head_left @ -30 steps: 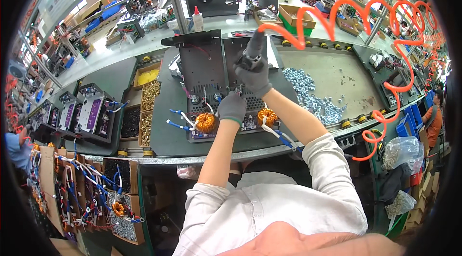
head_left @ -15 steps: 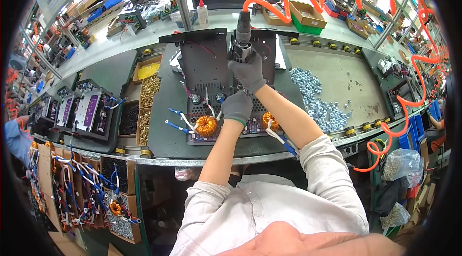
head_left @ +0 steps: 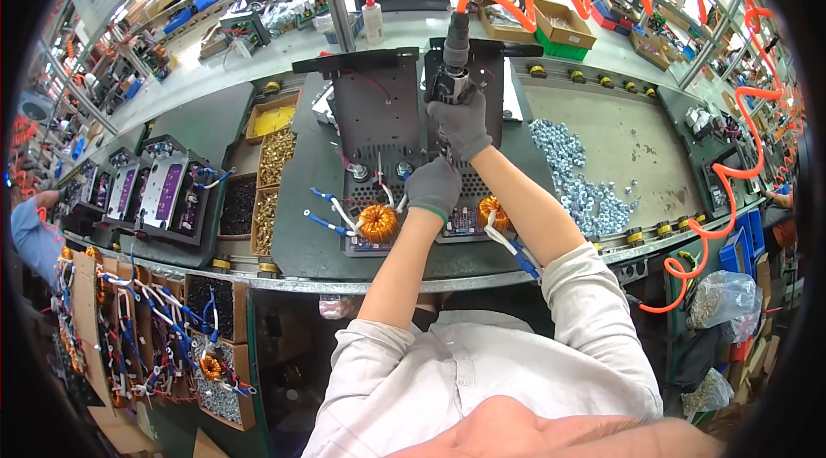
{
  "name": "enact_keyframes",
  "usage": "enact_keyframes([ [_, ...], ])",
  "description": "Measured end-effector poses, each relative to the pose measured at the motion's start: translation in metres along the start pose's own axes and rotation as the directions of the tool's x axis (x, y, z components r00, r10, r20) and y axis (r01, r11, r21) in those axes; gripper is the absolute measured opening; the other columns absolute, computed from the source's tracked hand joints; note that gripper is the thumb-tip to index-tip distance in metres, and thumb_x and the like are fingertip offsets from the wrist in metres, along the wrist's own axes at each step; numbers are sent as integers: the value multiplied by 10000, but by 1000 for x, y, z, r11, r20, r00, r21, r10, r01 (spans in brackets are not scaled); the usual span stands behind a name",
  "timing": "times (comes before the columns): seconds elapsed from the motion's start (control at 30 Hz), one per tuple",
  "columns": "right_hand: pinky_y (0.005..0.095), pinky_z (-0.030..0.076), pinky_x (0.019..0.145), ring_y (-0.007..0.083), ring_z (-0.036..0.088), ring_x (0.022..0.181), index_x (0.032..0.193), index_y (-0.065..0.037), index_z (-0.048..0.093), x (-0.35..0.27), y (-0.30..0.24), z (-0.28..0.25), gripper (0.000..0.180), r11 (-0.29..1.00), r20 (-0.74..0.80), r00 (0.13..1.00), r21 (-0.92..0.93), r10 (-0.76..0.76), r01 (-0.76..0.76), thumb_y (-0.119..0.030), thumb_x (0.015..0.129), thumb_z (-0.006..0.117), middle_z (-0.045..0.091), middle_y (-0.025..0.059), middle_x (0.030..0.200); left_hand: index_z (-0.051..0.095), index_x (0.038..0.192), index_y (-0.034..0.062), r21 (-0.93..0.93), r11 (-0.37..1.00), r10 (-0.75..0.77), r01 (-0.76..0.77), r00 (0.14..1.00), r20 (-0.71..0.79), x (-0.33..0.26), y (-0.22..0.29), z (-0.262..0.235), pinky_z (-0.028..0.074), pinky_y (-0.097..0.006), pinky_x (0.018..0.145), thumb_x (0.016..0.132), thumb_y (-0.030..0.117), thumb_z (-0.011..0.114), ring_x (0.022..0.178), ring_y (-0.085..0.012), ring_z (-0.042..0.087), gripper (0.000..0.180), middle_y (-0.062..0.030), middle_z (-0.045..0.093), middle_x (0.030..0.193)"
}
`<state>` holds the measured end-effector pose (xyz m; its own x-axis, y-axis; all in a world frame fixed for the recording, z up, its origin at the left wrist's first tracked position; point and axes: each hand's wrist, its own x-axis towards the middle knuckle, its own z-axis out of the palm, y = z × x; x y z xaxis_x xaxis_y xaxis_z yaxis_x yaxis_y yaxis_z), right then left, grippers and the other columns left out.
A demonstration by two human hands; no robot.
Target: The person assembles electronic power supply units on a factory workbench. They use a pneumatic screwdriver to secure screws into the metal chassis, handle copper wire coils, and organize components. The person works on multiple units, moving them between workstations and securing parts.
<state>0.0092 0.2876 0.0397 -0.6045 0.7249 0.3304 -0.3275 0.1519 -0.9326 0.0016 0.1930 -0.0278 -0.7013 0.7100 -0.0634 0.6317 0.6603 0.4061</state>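
My right hand, in a grey glove, is wrapped round a pneumatic screwdriver held upright, with an orange coiled hose on its top end. Just below, my gloved left hand has its fingers closed at the driver's lower end; what they pinch is hidden. Both hands are over two black metal chassis standing side by side, the left chassis panel in fuller view. At their near ends, a left copper-wound coil and a right copper-wound coil sit by circuit boards, with blue-and-white leads beside them.
Loose silvery nuts lie right of the chassis. Brass fasteners and black screws fill boxes at left, near finished-looking units. The orange hose loops down the right side. A white bottle stands behind.
The whole view has shifted slightly, so everything sits further right. Against the chassis, the screwdriver and my right hand have moved a little to the right; my left hand stays at the driver's lower end.
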Motion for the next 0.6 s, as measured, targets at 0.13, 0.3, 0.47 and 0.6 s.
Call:
enact_keyframes([
  [0.13,239,503,642,68,600,710,941,-37,618,-1,5,-2,269,1000,60,998,-18,-20,21,17,693,705,651,-4,814,692,982,54,-3,1000,21,-21,1000,-22,3,-4,6,552,-481,777,940,330,475,884,-357,705,354,-169,724,919],
  [0.3,239,506,668,68,610,748,956,-42,629,-8,-10,11,257,995,82,992,-28,-95,98,41,722,701,653,-6,837,679,971,28,-138,985,94,-107,991,-95,-10,-12,3,555,-476,769,894,211,513,919,-375,700,259,-201,716,972],
  [0.47,240,508,680,73,607,773,993,-32,613,-35,-22,41,270,960,197,958,229,-210,163,68,750,678,647,6,887,635,1086,80,82,932,360,-353,875,-323,-92,-26,-45,495,-455,837,825,316,672,969,-339,652,354,-131,687,994],
  [0.6,249,510,658,78,600,759,1011,-32,591,-32,0,61,310,968,191,970,226,-151,106,82,734,671,637,12,883,632,1120,128,179,951,303,-252,874,-381,-111,-81,-75,429,-483,879,730,389,765,1017,-324,616,488,-110,666,1021],
])
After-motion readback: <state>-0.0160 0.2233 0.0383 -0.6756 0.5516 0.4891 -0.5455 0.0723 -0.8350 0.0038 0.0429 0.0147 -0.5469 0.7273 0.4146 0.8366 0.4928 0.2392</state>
